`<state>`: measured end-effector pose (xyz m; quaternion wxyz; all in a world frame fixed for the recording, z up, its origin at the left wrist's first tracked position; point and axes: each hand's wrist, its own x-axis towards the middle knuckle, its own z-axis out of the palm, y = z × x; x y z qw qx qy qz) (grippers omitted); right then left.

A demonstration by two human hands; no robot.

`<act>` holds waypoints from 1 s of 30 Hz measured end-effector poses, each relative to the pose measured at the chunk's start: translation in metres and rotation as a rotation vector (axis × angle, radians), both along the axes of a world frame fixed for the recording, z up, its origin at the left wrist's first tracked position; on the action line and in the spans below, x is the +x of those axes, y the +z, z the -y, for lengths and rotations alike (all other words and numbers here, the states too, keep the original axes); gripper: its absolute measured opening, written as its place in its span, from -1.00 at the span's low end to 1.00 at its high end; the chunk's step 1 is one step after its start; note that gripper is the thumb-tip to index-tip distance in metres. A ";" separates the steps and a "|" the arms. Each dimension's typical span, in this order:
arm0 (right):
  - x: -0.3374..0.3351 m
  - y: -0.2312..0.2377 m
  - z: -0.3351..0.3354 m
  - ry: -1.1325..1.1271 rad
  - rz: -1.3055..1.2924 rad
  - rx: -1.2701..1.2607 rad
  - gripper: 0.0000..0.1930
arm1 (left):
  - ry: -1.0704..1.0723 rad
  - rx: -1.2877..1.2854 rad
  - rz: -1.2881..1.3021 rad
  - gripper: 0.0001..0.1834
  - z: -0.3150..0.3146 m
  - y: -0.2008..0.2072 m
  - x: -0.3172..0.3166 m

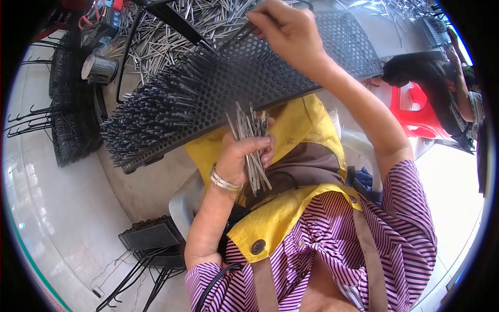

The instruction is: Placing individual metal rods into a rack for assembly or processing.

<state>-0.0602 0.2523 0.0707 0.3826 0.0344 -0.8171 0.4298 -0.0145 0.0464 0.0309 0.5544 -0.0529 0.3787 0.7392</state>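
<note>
My left hand (pixel 243 153) is wrapped round a bundle of thin metal strips (pixel 253 167), their ends sticking out above and below the fist. Beyond it lies a dark perforated rack (pixel 291 67), tilted across my lap. Dark upright strips (pixel 156 101) stand packed in the holes of its left part, while holes show bare on its right. Over the far edge of the rack, my right hand (pixel 291 31) is closed in a pinch. A thin dark length runs down-left from its fingertips; whether it is a strip or part of the rack's frame, I cannot tell.
Loose metal strips (pixel 161 36) lie heaped behind the rack, under a black frame bar (pixel 174 21). A metal can (pixel 99 68) stands at left, near filled racks with hooks (pixel 75 119). More racks (pixel 150 235) are at lower left. A red stool (pixel 416 112) and another person are at right.
</note>
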 end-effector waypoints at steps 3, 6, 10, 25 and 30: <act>-0.008 0.002 0.000 -0.094 0.084 0.114 -0.84 | -0.006 0.005 -0.006 -0.59 -0.001 0.000 0.000; -0.016 0.011 0.002 -0.055 0.038 0.106 -0.82 | -0.007 0.011 -0.022 -0.59 -0.002 0.000 0.001; -0.026 0.011 -0.003 -0.078 0.058 0.168 -0.83 | 0.000 0.015 -0.024 -0.59 -0.001 0.003 0.001; -0.014 0.022 -0.002 -0.111 0.169 0.117 -0.84 | 0.067 0.006 -0.030 -0.50 0.000 0.013 0.001; -0.009 0.018 -0.003 -0.123 0.166 0.109 -0.84 | 0.209 -0.033 -0.308 -0.27 -0.024 0.051 -0.018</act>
